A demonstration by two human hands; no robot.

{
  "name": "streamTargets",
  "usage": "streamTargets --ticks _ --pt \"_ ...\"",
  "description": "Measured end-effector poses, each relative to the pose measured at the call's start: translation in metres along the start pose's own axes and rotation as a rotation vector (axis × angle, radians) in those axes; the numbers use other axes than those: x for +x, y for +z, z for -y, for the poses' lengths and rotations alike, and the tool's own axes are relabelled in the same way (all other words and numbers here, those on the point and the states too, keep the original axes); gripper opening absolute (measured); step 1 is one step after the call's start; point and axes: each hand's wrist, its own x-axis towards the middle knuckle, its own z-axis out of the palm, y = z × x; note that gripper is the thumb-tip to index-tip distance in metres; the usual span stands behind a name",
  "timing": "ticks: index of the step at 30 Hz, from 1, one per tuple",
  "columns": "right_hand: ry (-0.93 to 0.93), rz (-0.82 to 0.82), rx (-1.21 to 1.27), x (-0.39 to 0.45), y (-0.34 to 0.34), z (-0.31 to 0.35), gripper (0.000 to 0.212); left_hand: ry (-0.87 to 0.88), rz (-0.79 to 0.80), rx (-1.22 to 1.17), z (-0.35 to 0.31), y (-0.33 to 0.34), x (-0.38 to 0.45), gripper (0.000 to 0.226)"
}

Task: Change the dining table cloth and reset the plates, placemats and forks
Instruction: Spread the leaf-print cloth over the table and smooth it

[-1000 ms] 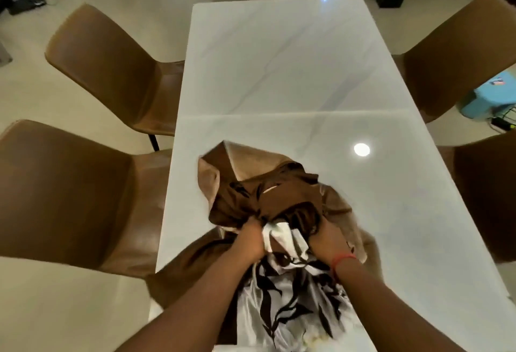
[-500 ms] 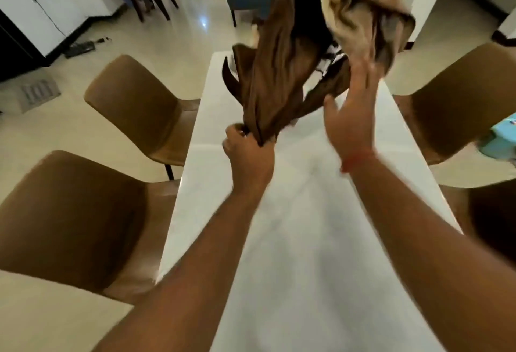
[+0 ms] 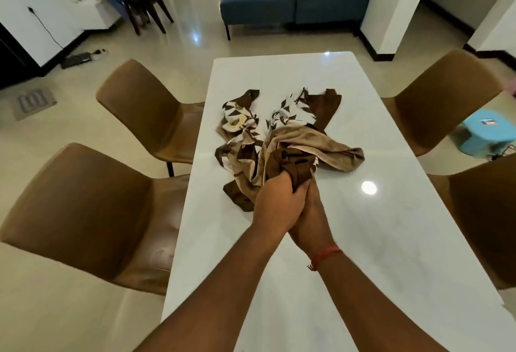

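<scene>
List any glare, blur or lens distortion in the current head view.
Head view: a round lamp reflection glares on the glossy white table to the right of the hands; softer glare streaks the floor near the blue sofa; wide-angle bending splays the brown chairs outward; the crumpled tablecloth is fairly sharp, the frame edges softer.

One view only, worn on the head, and it looks forward and steeply down the length of the white table [image 3: 391, 240] from its near short end, with both forearms reaching in from the bottom edge. It sits close: the left hand [image 3: 275, 202] and right hand [image 3: 310, 223] land near mid-frame, and the wide lens bows the brown chairs [image 3: 92, 212] out at either side. Beyond the far table edge it catches the glossy floor [image 3: 195, 42] and a blue sofa [image 3: 307, 3] along the top.
</scene>
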Motion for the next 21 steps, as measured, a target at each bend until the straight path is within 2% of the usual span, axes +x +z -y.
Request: streamTargets --ticks 2,4,6,9,11,12,14,17,19,21 --pt "0.029 -0.006 0.028 -0.009 0.003 0.005 0.075 -0.046 0.082 -0.146 -0.008 -0.014 -0.006 0.024" --pt "0.063 -0.034 0.004 -0.017 0.004 0.007 0.085 -0.123 0.174 -0.394 -0.016 -0.026 -0.011 0.022" --pt "0.124 -0.111 -0.015 -0.022 -0.001 0.006 0.073 -0.202 0.215 -0.637 -0.024 -0.035 -0.015 0.016" --pt "0.138 -0.269 -0.073 -0.022 -0.022 0.009 0.046 -0.290 0.237 -1.191 -0.039 -0.042 -0.020 0.022" --pt "0.112 -0.318 -0.085 -0.019 -0.038 0.012 0.030 -0.276 0.224 -1.443 -0.047 -0.050 -0.022 0.027" --pt "0.116 -0.316 -0.043 -0.019 -0.044 0.013 0.026 -0.251 0.211 -1.502 -0.050 -0.056 -0.022 0.019" --pt "0.127 -0.299 0.067 -0.018 -0.053 0.013 0.022 -0.210 0.140 -1.596 -0.052 -0.068 -0.019 0.010" --pt "0.051 -0.231 0.140 -0.015 -0.073 0.021 0.012 -0.232 -0.101 -1.704 -0.042 -0.082 -0.005 0.024" --pt "-0.075 -0.037 0.019 -0.010 -0.093 0.039 0.016 -0.286 -0.307 -1.703 -0.030 -0.088 0.007 0.028" --pt "-0.183 0.227 -0.295 -0.003 -0.114 0.052 0.037 -0.327 -0.441 -1.682 -0.020 -0.084 0.017 0.024"
